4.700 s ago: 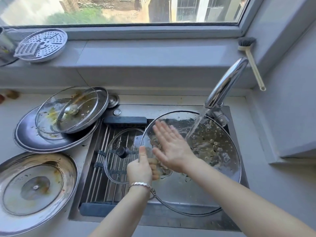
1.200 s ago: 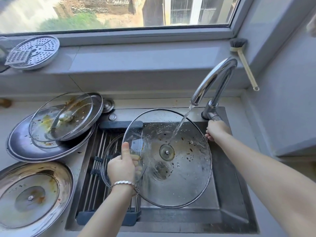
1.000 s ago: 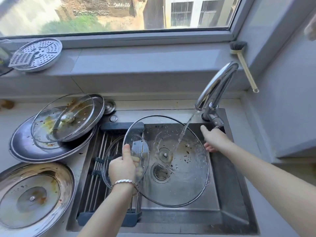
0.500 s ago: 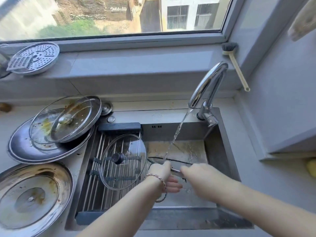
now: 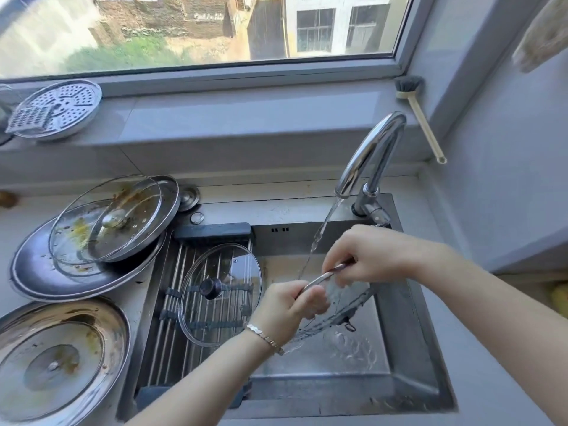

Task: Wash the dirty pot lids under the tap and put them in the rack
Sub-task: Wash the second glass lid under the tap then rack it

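Note:
Over the sink basin I hold a large glass pot lid point(image 5: 344, 305) tilted nearly edge-on under the stream from the tap point(image 5: 368, 155). My left hand point(image 5: 285, 309) grips its metal rim from below. My right hand point(image 5: 368, 256) pinches the rim just above. Water runs off the glass. A smaller glass lid with a black knob point(image 5: 219, 292) lies flat on the roll-up rack point(image 5: 172, 290) over the sink's left half. Dirty lids sit on the counter to the left: two stacked glass lids point(image 5: 113, 219) on a wide steel lid point(image 5: 40, 278), and another steel lid point(image 5: 58, 361) in front.
The sink point(image 5: 412, 348) has steep steel walls, and the tap lever point(image 5: 375, 213) sits at its back right. A perforated steamer plate point(image 5: 58, 109) rests on the windowsill, and a dish brush point(image 5: 418, 115) leans in the window corner.
The big lid was flat-on to me while my right hand was at the tap lever. Since then it has turned nearly edge-on under the stream and my right hand now pinches its rim.

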